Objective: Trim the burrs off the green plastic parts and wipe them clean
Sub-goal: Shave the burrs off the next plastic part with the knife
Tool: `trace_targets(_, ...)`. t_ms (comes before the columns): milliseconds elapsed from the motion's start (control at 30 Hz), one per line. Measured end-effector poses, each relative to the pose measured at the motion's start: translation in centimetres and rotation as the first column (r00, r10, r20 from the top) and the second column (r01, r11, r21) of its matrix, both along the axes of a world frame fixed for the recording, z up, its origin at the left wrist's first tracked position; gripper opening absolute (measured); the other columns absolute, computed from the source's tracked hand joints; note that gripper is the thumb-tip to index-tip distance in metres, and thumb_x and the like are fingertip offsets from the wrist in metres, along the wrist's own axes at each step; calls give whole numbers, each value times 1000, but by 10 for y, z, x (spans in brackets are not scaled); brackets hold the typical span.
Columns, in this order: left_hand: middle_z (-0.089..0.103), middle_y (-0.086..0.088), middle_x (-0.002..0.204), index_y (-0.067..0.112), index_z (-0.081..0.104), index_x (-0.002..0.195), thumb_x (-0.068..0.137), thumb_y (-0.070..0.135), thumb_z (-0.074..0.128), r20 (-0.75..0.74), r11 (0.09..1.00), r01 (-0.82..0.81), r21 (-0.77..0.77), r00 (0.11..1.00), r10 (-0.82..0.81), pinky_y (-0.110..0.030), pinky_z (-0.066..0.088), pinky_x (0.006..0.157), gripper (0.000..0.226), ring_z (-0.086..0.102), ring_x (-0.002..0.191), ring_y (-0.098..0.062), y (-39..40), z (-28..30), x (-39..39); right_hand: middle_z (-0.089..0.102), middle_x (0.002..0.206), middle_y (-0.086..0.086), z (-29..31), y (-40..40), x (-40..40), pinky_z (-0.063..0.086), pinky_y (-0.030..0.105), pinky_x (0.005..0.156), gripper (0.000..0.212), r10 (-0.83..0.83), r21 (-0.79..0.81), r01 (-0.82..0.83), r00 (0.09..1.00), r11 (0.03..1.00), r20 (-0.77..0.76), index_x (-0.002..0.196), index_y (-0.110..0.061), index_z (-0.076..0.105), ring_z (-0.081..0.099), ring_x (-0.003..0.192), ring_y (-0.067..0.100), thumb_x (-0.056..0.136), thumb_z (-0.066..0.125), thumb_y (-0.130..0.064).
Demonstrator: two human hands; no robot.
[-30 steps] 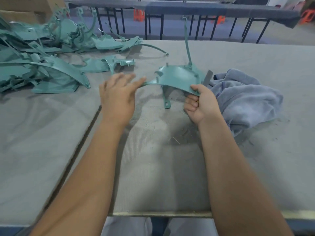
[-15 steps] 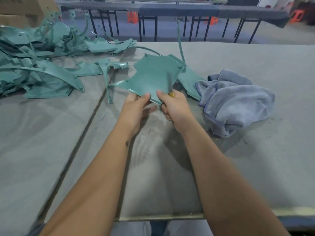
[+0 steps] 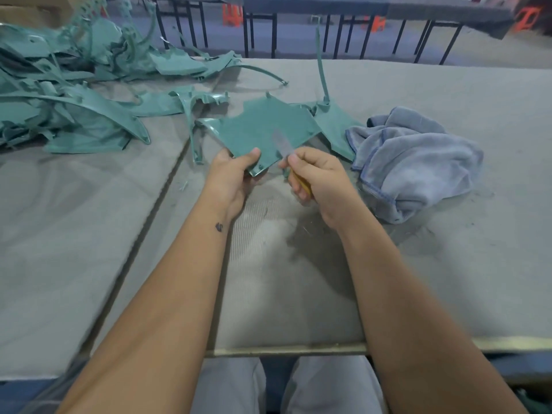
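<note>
Held part: a flat green plastic part with an angular, many-cornered outline, a matte textured face turned up toward the camera, and a glossy raised lip along its near corner; a thin strip curves off its left side and a long narrow stem stands up from its far right corner.
Place of held part: lifted just above the grey tabletop, immediately left of the blue cloth, with its right wing reaching down beside the cloth's edge.
Left hand: the left hand pinches the part's near corner, thumb pressed flat on the upper face and the other fingers curled underneath.
Right hand: the right hand is closed in a fist round the yellow handle of a trimming knife; the grey blade points up and away, lying across the part's face close to its near right edge. Motion blur hides whether the edge is actually cutting.
Cloth: crumpled in a loose heap on the tabletop, with darker blue stitched hems.
Pile: a heap of green plastic parts lies well to the left of the cloth, at the far left of the tabletop; curved strips and flat panels are tangled together.
Shavings: fine slivers lie scattered on the tabletop, near the cloth and under the hands.
</note>
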State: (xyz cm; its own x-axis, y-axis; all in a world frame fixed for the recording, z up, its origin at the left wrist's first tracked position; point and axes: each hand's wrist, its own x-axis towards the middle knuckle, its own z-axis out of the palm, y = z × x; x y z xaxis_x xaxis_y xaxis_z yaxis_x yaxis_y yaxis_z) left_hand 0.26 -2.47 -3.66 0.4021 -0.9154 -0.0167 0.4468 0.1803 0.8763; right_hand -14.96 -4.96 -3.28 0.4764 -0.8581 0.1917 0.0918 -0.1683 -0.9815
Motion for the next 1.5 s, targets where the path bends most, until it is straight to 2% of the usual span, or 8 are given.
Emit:
trace_targets(233, 70, -9, 89, 4, 60, 108, 96, -9, 46, -377, 1000, 4, -31, 926, -15, -27, 58, 56, 23, 66, 88, -17, 4, 5, -4, 41, 43, -3, -9, 6, 13, 30, 14, 43, 36, 32, -128, -61, 974, 990, -224, 69, -6, 58, 34, 39, 5, 100, 52, -23)
trace_targets(400, 68, -11, 100, -2, 51, 130, 96, -1, 51, -299, 999, 36, -12, 953, -38, -26, 57, 57, 34, 68, 82, -22, 10, 6, -8, 39, 40, -11, -14, 3, 13, 29, 17, 48, 38, 29, -149, -65, 973, 987, -230, 63, -10, 55, 32, 41, 4, 100, 53, -22)
trace_targets(500, 64, -16, 116, -5, 45, 135, 95, -4, 51, -295, 999, 9, 51, 956, 7, -26, 57, 54, 40, 66, 97, -27, 9, 5, -8, 38, 42, -10, -15, 3, 12, 29, 19, 48, 37, 42, -149, -74, 977, 986, -207, 64, -9, 55, 31, 43, 6, 100, 53, -20)
trace_targets(667, 66, -13, 104, 0, 51, 113, 94, -13, 39, -332, 998, -2, 69, 943, 25, -30, 59, 55, 26, 57, 123, -31, 6, 2, -6, 39, 42, -8, -16, 4, 12, 29, 19, 47, 37, 8, -152, -36, 983, 988, -181, 64, -9, 56, 31, 43, 7, 100, 53, -19)
trace_targets(933, 66, -12, 94, 0, 52, 114, 95, -7, 49, -283, 999, 36, 22, 959, -29, -27, 59, 59, 21, 70, 75, -17, 7, 2, -7, 38, 48, 0, -17, 3, 9, 28, 20, 47, 39, -31, -153, 8, 989, 988, -147, 62, -13, 56, 31, 46, 9, 100, 52, -20)
trace_targets(1033, 70, -10, 88, 0, 58, 109, 95, -5, 50, -251, 998, 61, 5, 966, -58, -25, 58, 57, 16, 71, 71, -16, 9, 1, -6, 38, 47, -6, -18, 1, 8, 28, 19, 46, 38, -79, -120, 64, 990, 991, -119, 63, -17, 55, 31, 45, 8, 99, 54, -27)
trace_targets(1200, 68, -14, 99, 0, 51, 126, 95, -3, 51, -185, 998, 58, 25, 981, -53, -22, 56, 55, 31, 73, 69, -20, 14, 1, 0, 34, 51, -3, -16, -10, -2, 20, 23, 44, 38, -161, 96, 146, 972, 985, 169, 66, -16, 50, 24, 45, 10, 102, 47, -30)
trace_targets(1500, 69, -5, 84, 11, 59, 109, 95, 2, 52, -100, 996, 33, 83, 995, -25, -18, 50, 48, 18, 67, 59, -13, 11, 0, 2, 44, 54, -4, -3, -13, -7, 28, 19, 44, 34, -421, 375, 286, 837, 882, 351, 80, -15, 56, 33, 46, 8, 104, 40, -32)
